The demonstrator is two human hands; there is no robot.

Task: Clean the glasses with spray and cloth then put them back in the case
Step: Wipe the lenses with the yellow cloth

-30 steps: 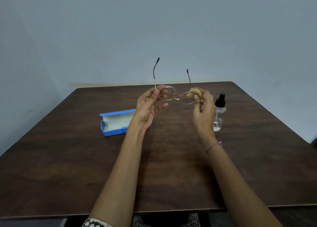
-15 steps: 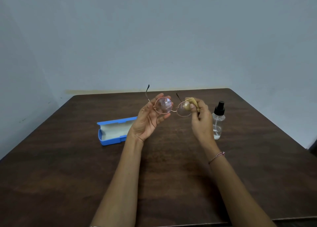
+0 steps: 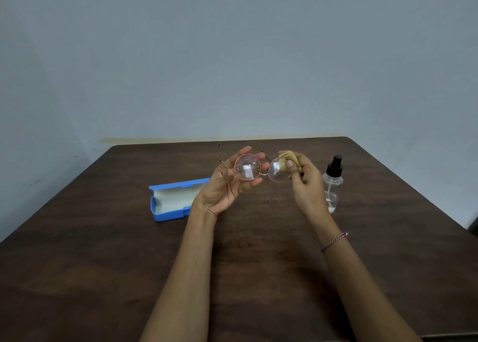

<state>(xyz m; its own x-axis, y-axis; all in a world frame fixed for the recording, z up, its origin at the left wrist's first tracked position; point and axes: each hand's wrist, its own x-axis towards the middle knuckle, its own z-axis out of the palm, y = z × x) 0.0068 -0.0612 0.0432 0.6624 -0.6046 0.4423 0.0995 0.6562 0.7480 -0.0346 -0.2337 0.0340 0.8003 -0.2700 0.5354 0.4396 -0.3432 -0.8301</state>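
Observation:
Round, thin-rimmed pink-gold glasses (image 3: 261,171) are held up over the middle of the table, lenses facing me, temples pointing away. My left hand (image 3: 227,184) grips them at the left lens and hinge, thumb in front, fingers behind the lens. My right hand (image 3: 302,178) pinches a small tan cloth (image 3: 287,159) folded over the right lens, thumb pressing on the near side. A blue case (image 3: 176,199) lies open on the table to the left, its pale lining showing. A clear spray bottle (image 3: 332,184) with a black nozzle stands just right of my right hand.
The dark wooden table (image 3: 103,264) reaches back to a plain grey-blue wall. Its back edge runs just behind the glasses and its right edge slants down at the far right. A thin bracelet circles my right wrist.
The glasses have tipped from lenses-down with temples raised to lenses facing me with temples pointing away. Both hands stayed on them, the cloth still on the right lens. The view tilted upward.

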